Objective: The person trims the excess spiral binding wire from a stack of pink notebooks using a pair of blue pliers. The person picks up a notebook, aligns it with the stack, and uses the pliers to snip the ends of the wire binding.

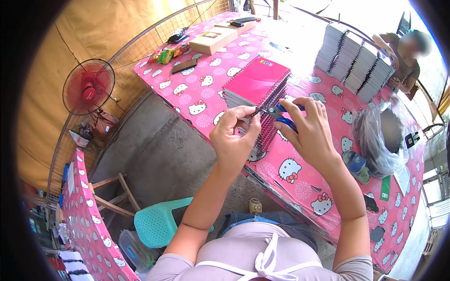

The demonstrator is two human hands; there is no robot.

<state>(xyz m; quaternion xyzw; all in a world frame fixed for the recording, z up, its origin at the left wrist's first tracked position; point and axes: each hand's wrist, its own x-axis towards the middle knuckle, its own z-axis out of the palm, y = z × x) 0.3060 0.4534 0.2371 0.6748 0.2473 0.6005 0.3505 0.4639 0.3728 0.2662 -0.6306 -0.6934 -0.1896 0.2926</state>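
Observation:
A stack of spiral-bound notebooks with a glossy pink cover [258, 83] on top sits at the edge of the pink table. My left hand [235, 132] pinches the dark end of a spiral coil at the stack's near corner, thumb against forefinger. Blue-handled pliers [287, 123] are in my right hand [311, 133], its fingers around the grips. Their metal jaws point left and meet the coil end close to my left fingertips. Whether the jaws are closed on the wire is too small to tell. More dark coils [268, 136] run down the stack's side below.
Tall stacks of coil-bound paper [354, 63] stand at the far right, a person [407, 58] behind them. A plastic bag [382, 136] of dark coils lies nearer. Cardboard box [213, 40], phone [184, 66] and snack packs [166, 56] lie far left. Off the table are a fan [88, 86] and teal stool [157, 225].

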